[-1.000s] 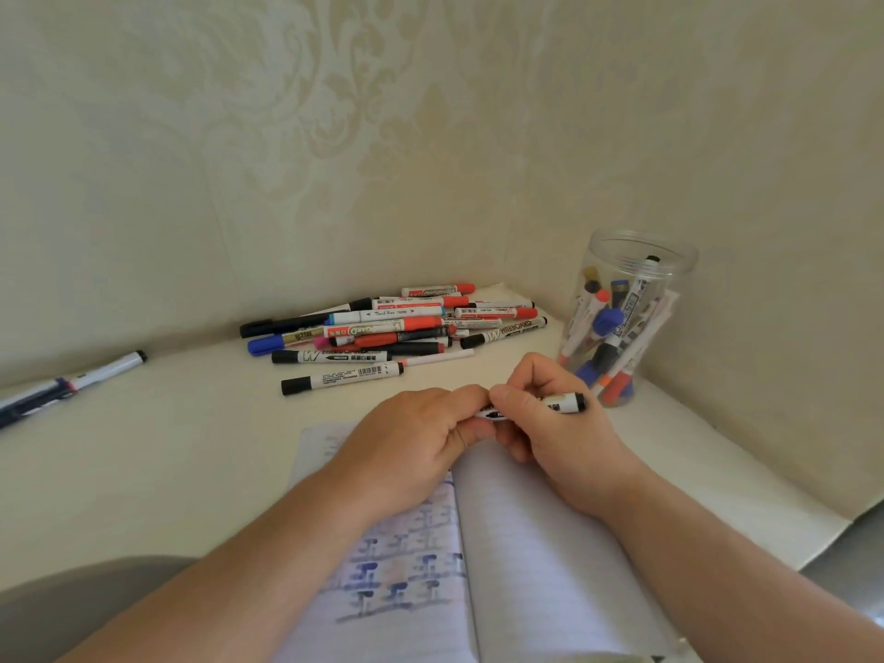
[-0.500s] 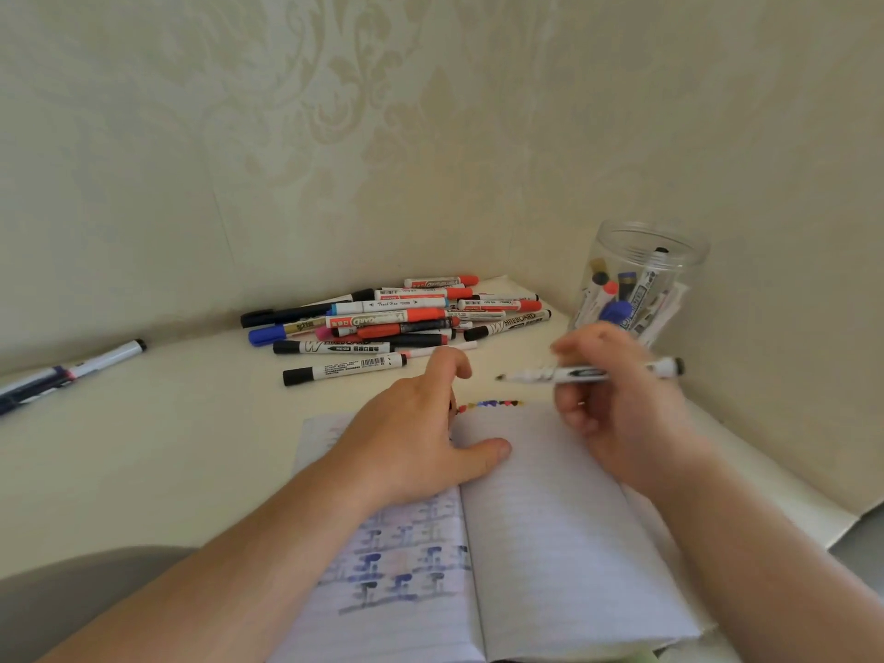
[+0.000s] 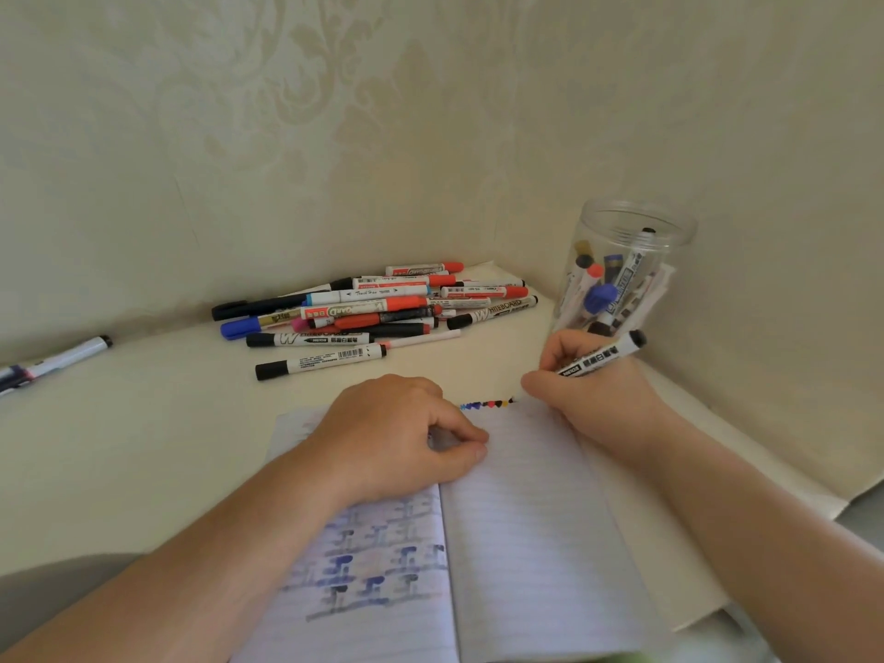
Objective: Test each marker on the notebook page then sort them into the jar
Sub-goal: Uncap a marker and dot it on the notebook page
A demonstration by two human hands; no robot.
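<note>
Right hand gripped black-ended marker, tip at top edge of notebook right page, beside row of colour dots. Left hand lay curled on notebook, thumb pressed near spine, holding nothing visible. Jar stood upright behind right hand; marker pile lay left of jar.

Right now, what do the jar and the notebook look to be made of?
Jar: clear glossy plastic, probably; the markers inside show through its wall, though glass is possible. Notebook: matte ruled paper; ink has bled through the left page.
</note>
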